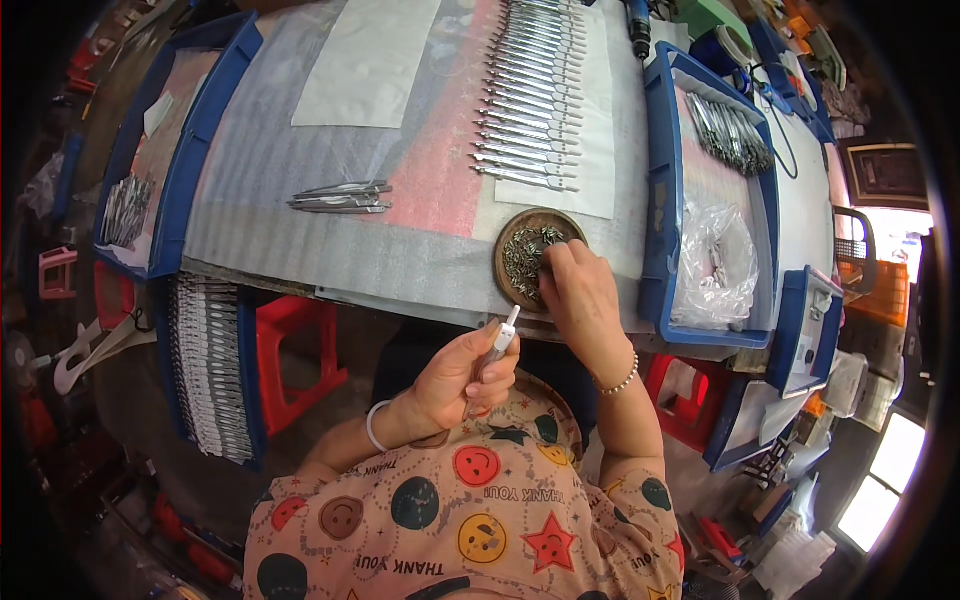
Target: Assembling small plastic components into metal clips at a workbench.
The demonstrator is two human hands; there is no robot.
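Note:
My left hand (pixel 458 380) is closed around a slim silvery metal piece (pixel 503 337), held upright with its narrow tip pointing up and away, just off the table's near edge. My right hand (pixel 583 298) reaches over a round wooden bowl (pixel 503 272), its fingers pinched together at the right side. Small metal parts, perhaps screws, (pixel 522 256) fill the bowl; whatever my right fingertips grip is hidden. Beyond the bowl, a long row of slim silvery metal pieces (pixel 530 130) lies side by side on white paper. A small pile of similar pieces (pixel 342 198) rests farther left.
Blue trays flank the table: a left tray (pixel 192 150) with metal pieces, and a right tray (pixel 660 220) with more pieces and a clear plastic bag (pixel 715 265). A power screwdriver (pixel 638 28) is at the far right. Below stand red stools (pixel 300 350) and a filled blue crate (pixel 250 400).

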